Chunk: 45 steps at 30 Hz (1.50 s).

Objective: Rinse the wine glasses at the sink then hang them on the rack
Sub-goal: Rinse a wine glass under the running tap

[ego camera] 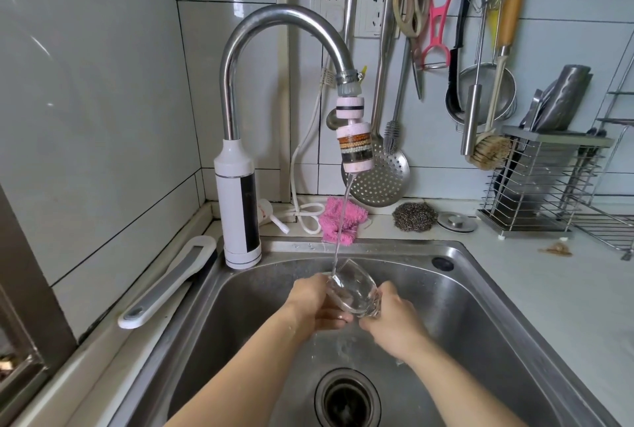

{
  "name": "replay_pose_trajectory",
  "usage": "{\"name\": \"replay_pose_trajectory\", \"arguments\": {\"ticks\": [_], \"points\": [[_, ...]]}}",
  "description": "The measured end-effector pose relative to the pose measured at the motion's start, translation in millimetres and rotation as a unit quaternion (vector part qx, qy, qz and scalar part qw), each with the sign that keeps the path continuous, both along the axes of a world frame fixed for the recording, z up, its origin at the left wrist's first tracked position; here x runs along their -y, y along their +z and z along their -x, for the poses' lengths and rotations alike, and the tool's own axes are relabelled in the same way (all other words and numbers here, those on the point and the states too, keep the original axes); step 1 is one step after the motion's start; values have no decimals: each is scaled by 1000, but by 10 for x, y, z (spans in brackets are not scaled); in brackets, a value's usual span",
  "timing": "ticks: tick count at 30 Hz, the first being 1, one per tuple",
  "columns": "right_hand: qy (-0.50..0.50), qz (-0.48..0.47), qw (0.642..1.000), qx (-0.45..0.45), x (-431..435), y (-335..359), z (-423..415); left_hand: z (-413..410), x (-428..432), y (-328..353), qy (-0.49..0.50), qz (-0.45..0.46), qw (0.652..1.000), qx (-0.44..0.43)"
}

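Observation:
A clear wine glass [355,293] is held tilted over the steel sink [487,306], its rim pointing up and away under the running stream from the tap [355,149]. My left hand [314,303] cups the bowl from the left with curled fingers. My right hand [394,322] grips the lower end of the bowl from the right; the stem and foot are hidden behind it. Water splashes off below the glass toward the drain [348,399].
Utensils hang on hooks along the back wall [446,32]. A pink cloth [339,219], a steel scourer [415,217] and a sink plug [458,222] lie on the back ledge. A wire rack with knives [545,179] stands at the right. A white-grey tool [168,284] lies left of the sink.

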State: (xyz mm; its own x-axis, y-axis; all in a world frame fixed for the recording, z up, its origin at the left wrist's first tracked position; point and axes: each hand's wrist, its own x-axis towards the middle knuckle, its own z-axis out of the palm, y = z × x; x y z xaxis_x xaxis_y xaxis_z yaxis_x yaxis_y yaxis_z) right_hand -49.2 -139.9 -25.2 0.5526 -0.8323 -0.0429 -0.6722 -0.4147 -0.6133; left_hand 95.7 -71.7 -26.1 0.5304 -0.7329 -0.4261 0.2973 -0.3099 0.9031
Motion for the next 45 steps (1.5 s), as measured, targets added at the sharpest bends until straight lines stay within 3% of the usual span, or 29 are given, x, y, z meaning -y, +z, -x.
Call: {"name": "replay_pose_trajectory", "arguments": {"ticks": [3, 12, 16, 18, 21, 26, 27, 29, 31, 32, 34, 37, 38, 42, 45], "points": [[17, -14, 1000, -8, 6, -5, 19, -4, 23, 3, 11, 14, 1000, -2], [29, -30, 998, 42, -11, -1, 6, 71, 56, 105, 16, 149, 982, -116], [57, -62, 996, 31, -24, 24, -1, 131, 34, 70, -35, 165, 985, -29], [115, -177, 975, 72, -62, 7, -4, 181, 33, 32, -12, 159, 986, 56], [149, -368, 905, 156, -155, 9, -19, 208, 61, 27, 105, 130, 973, 159], [156, -440, 862, 199, -165, 48, -81, 51, 42, 67, 239, 100, 966, 22], [153, -443, 857, 214, -161, 58, -85, 52, 28, 60, 232, 108, 966, 45], [137, -427, 863, 232, -172, 69, -99, 83, 6, 40, 173, 131, 957, 193], [119, -389, 885, 229, -181, 55, -114, 149, 23, 19, 119, 124, 924, 341], [113, -367, 897, 221, -185, 45, -115, 183, 48, 19, 120, 115, 913, 373], [107, -336, 911, 213, -191, 29, -113, 223, 71, 50, 156, 106, 914, 358], [110, -323, 918, 201, -207, 16, -131, 170, 59, 72, 196, 109, 952, 210], [112, -329, 915, 205, -212, 16, -138, 151, 53, 57, 187, 116, 954, 203], [99, -370, 889, 253, -204, 55, -133, 177, 9, 13, 67, 149, 889, 428], [112, -369, 885, 260, -181, 67, -108, 216, 41, 61, 103, 176, 881, 427]]}}
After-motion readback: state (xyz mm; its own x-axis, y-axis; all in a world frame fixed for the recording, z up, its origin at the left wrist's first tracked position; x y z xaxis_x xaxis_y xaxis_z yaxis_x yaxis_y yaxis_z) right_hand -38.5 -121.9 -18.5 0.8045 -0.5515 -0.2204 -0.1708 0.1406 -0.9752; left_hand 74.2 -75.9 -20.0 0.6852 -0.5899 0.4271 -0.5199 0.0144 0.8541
